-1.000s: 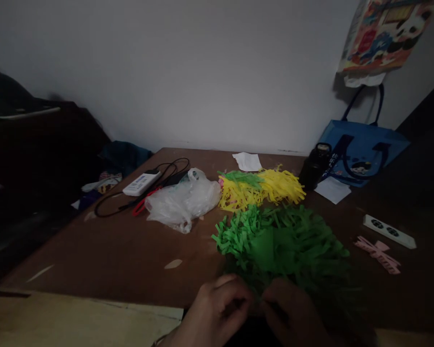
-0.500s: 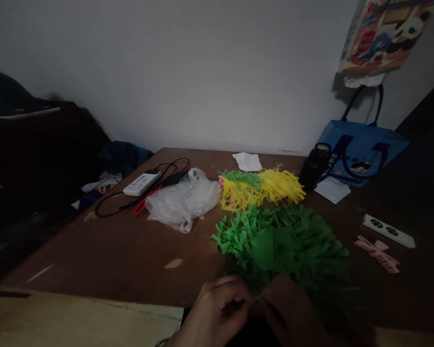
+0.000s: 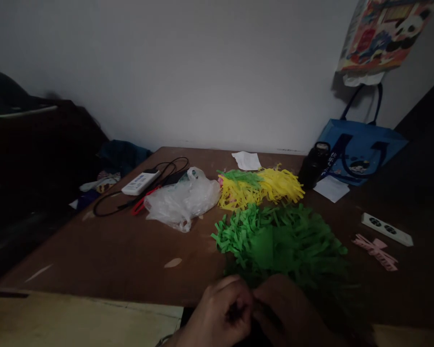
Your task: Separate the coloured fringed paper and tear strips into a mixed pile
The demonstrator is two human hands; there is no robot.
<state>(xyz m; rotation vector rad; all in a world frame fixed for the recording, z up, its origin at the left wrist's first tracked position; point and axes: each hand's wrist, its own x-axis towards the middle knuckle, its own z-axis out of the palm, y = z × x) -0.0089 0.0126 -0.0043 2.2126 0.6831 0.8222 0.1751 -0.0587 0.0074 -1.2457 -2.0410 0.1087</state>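
At the table's front edge, my left hand (image 3: 226,308) is closed in a pinch, its fingertips against those of my right hand (image 3: 287,306). The right one is closed too and lies in shadow. Whatever the fingers hold is too small and dark to make out. Just beyond both hands a large bunch of fringed green paper (image 3: 267,243) lies spread on the brown table (image 3: 130,260). Behind it is fringed yellow paper (image 3: 280,185) with a piece of green fringe (image 3: 243,177) on top and bits of pink beneath.
Left of the fringes lie a clear plastic bag (image 3: 184,200), a white power strip (image 3: 140,182) and cables. To the right stand a black bottle (image 3: 314,166) and blue bag (image 3: 361,152), with a pink hair clip (image 3: 375,250) and white case (image 3: 386,229) nearer.
My hands have come closer together, and the small pale bit between their fingertips no longer shows. The papers and other objects lie as before.
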